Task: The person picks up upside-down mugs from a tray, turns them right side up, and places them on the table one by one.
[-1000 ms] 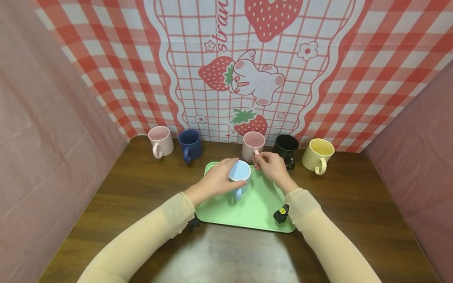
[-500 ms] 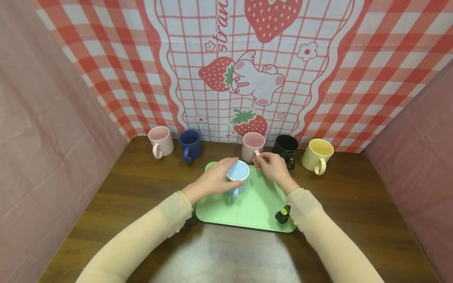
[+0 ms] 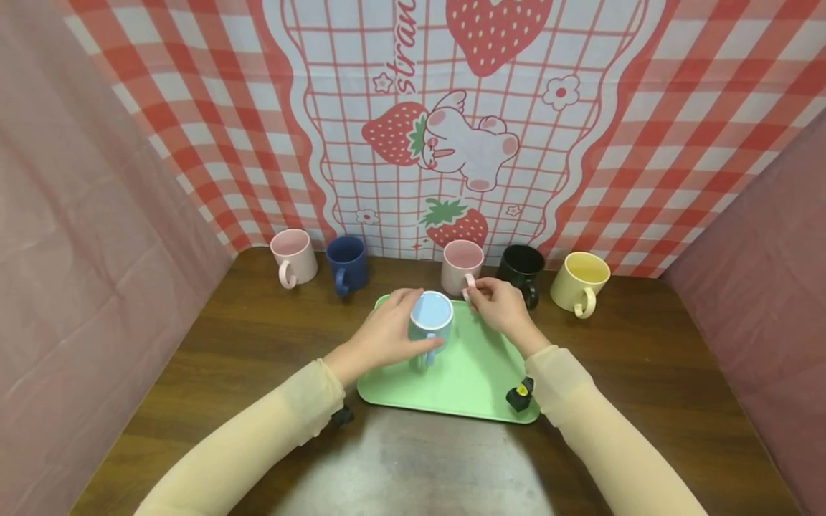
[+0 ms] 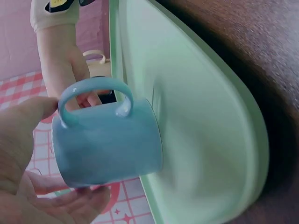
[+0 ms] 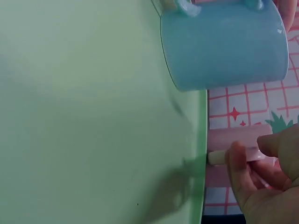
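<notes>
A light-blue mug [image 3: 432, 310] is upside down over the green tray [image 3: 445, 390], its white-ringed base facing up. My left hand [image 3: 386, 331] holds this mug around its side, thumb near the handle. In the left wrist view the blue mug [image 4: 107, 147] has its rim at the tray's surface; contact is hard to tell. Behind the tray's far edge stands a pink mug [image 3: 454, 276], upright. My right hand [image 3: 500, 304] pinches its handle, as the right wrist view shows with the pink mug [image 5: 233, 135] partly hidden by the fingers.
Along the back stand another pink mug [image 3: 293, 258], a dark-blue mug [image 3: 348, 265], a black mug [image 3: 519, 269] and a yellow mug [image 3: 571, 283]. A checked strawberry cloth [image 3: 452, 143] hangs behind the brown wooden table [image 3: 645, 387]. Pink cloth hangs at both sides.
My left hand and the light-blue mug have shifted slightly to the left over the tray. My right hand stays at the pink mug's handle, its wrist drifting slightly right.
</notes>
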`<action>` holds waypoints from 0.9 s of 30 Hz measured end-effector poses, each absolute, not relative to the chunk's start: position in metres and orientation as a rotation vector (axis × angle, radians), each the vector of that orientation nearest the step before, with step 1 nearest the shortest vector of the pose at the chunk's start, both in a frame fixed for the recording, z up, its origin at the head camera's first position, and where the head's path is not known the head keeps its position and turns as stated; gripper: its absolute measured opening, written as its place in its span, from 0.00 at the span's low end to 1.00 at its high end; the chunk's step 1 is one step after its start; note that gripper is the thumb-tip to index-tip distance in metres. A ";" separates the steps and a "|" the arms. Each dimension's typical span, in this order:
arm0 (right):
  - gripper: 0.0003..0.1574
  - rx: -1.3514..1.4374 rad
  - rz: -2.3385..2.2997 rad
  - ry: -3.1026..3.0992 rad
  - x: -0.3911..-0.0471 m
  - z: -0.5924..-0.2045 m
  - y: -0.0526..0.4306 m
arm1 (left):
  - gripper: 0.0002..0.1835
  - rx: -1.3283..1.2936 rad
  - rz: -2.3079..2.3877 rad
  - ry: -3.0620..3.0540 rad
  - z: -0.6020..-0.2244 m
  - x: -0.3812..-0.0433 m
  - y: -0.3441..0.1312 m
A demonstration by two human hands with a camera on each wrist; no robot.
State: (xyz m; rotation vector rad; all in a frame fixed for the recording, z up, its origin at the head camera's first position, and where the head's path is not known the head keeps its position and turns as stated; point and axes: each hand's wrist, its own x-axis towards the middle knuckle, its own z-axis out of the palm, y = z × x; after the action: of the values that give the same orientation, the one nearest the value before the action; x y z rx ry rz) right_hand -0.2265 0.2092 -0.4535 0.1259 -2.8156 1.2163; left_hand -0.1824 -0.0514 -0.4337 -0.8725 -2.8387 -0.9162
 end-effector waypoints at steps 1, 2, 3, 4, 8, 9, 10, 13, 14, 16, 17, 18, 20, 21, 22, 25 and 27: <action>0.18 0.131 1.195 -2.813 -0.225 -0.453 0.209 | 0.50 -0.885 -0.920 -2.827 -0.434 -0.183 -0.053; 0.19 0.139 1.180 -2.806 -0.224 -0.452 0.209 | 0.48 -0.900 -0.923 -2.816 -0.434 -0.183 -0.054; 0.20 0.149 1.166 -2.799 -0.221 -0.451 0.209 | 0.46 -0.916 -0.931 -2.803 -0.435 -0.183 -0.055; 0.21 0.157 1.148 -2.792 -0.218 -0.450 0.208 | 0.45 -0.935 -0.937 -2.791 -0.435 -0.184 -0.056; 0.23 0.230 1.106 -2.746 -0.199 -0.442 0.205 | 0.43 -0.998 -0.973 -2.776 -0.437 -0.189 -0.059; 0.23 0.257 1.097 -2.737 -0.192 -0.440 0.204 | 0.43 -1.008 -0.985 -2.780 -0.437 -0.190 -0.060; 0.22 0.289 1.088 -2.727 -0.186 -0.438 0.202 | 0.43 -1.012 -0.993 -2.785 -0.438 -0.191 -0.060; 0.18 0.399 1.059 -2.703 -0.165 -0.434 0.197 | 0.43 -1.005 -1.013 -2.798 -0.437 -0.194 -0.061; 0.16 0.429 1.051 -2.700 -0.159 -0.433 0.195 | 0.43 -0.999 -1.018 -2.800 -0.437 -0.194 -0.061; 0.14 0.487 1.028 -2.695 -0.147 -0.432 0.192 | 0.42 -0.981 -1.023 -2.806 -0.437 -0.195 -0.061; 0.14 0.513 1.017 -2.692 -0.142 -0.433 0.190 | 0.42 -0.969 -1.028 -2.806 -0.437 -0.195 -0.061; 0.14 0.540 1.008 -2.687 -0.137 -0.433 0.188 | 0.42 -0.957 -1.030 -2.806 -0.437 -0.195 -0.060; 0.15 0.588 0.987 -2.676 -0.129 -0.434 0.185 | 0.42 -0.928 -1.032 -2.799 -0.438 -0.194 -0.059; 0.16 0.614 0.971 -2.666 -0.126 -0.435 0.183 | 0.42 -0.914 -1.035 -2.789 -0.438 -0.193 -0.058; 0.16 0.634 0.954 -2.657 -0.123 -0.436 0.181 | 0.42 -0.900 -1.036 -2.777 -0.438 -0.193 -0.057; 0.18 0.665 0.890 -2.647 -0.117 -0.438 0.176 | 0.41 -0.863 -1.040 -2.739 -0.439 -0.190 -0.053; 0.17 0.664 0.835 -2.659 -0.116 -0.438 0.173 | 0.41 -0.833 -1.047 -2.722 -0.440 -0.188 -0.051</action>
State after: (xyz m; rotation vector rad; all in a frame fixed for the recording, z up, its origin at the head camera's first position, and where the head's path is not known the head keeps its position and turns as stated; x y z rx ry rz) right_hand -0.1162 0.1726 -0.4383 0.6643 -2.6590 0.8345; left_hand -0.1878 -0.0509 -0.4399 -0.8328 -2.7223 -1.0466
